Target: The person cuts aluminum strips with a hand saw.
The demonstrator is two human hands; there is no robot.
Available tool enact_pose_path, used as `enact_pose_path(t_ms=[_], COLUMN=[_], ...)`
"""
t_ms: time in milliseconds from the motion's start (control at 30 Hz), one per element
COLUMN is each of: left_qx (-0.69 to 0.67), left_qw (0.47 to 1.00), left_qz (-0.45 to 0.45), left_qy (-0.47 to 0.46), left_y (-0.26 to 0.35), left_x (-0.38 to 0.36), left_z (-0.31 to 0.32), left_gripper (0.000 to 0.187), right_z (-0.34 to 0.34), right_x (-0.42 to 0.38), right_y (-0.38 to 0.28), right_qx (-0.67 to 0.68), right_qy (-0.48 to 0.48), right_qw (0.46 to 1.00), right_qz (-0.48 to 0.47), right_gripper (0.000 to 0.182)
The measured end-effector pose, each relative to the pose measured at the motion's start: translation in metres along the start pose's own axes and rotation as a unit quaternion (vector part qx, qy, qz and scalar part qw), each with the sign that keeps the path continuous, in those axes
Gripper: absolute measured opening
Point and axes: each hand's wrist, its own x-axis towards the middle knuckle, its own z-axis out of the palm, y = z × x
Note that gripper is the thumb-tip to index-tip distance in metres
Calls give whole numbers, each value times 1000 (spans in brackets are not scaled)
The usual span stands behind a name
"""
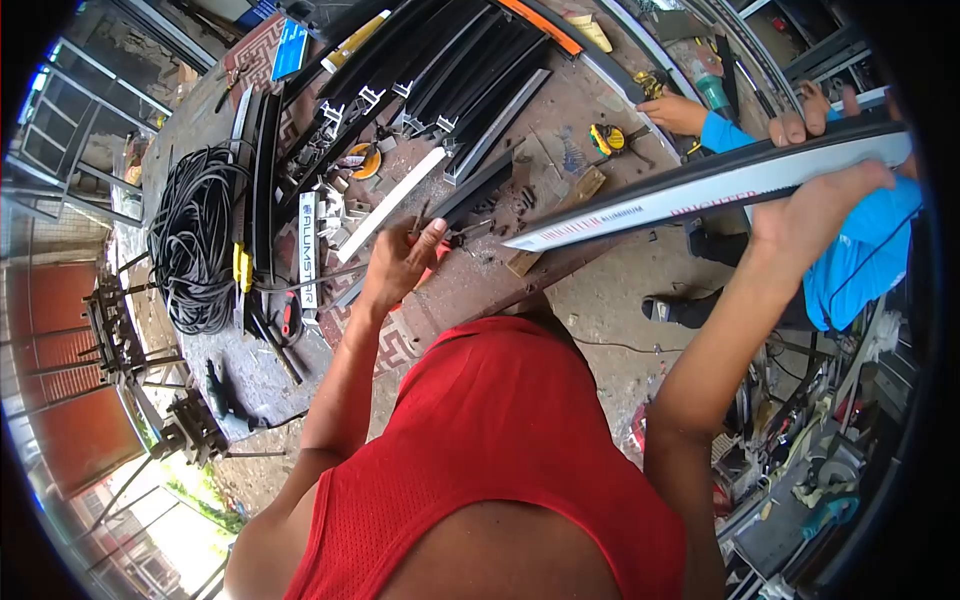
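My right hand (812, 205) grips a long aluminium profile (660, 203) from below, at its far right part. The profile has a white film with red and black lettering and a dark edge, and slants left and down over the workbench. My left hand (400, 262) is closed over the bench, near the profile's left end but apart from it. A thin dark piece shows at its fingertips, and something red lies beside or under the hand; I cannot make out what it holds. Close by lie a white strip (392, 205) and a dark profile (475, 190).
Black profiles (470, 75) cover the back of the workbench (400, 335). A coil of black rubber cord (195, 235) lies left, a yellow tape measure (606, 140) right, and a drill (222, 390) at lower left. A co-worker's hand (675, 112) in a blue sleeve reaches in at the right.
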Motion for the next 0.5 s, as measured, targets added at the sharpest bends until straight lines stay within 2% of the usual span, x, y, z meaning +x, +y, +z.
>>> enact_pose_path(t_ms=[67, 100, 167, 200, 233, 267, 300, 333, 367, 500], left_qx=[131, 192, 191, 181, 171, 200, 190, 182, 174, 193], left_qw=[989, 975, 978, 978, 978, 968, 973, 977, 980, 964], left_qz=[59, 88, 86, 102, 117, 153, 132, 113, 94, 176], left_qy=[41, 61, 3, -12, -26, -5, -8, -12, -17, -55], left_y=[-35, -50, -66, -68, -72, -89, -84, -72, -62, -61], left_x=[-3, -5, -8, -8, -8, -4, -6, -7, -8, 2], left_z=[22, 31, 39, 44, 49, 58, 61, 64, 67, 79], left_gripper=[30, 28, 28, 29, 29, 31, 30, 29, 28, 26], right_z=[5, 12, -31, -42, -51, -79, -98, -111, -122, -126], right_x=[-16, -30, -51, -76, -103, -125, -145, -157, -171, -191], right_y=[-18, -14, 33, 68, 98, 135, 159, 173, 185, 201], right_qx=[-58, -157, -287, -394, -396, -422, -420, -463, -460, -464], right_qy=[-185, -203, -300, -272, -272, -321, -344, -373, -371, -374], right_qw=[981, 966, 890, 861, 847, 820, 800, 746, 743, 726], right_qz=[17, 30, 186, 171, 228, 216, 256, 300, 314, 342], right_gripper=[82, 79, 69, 58, 57, 54, 54, 54, 55, 56])
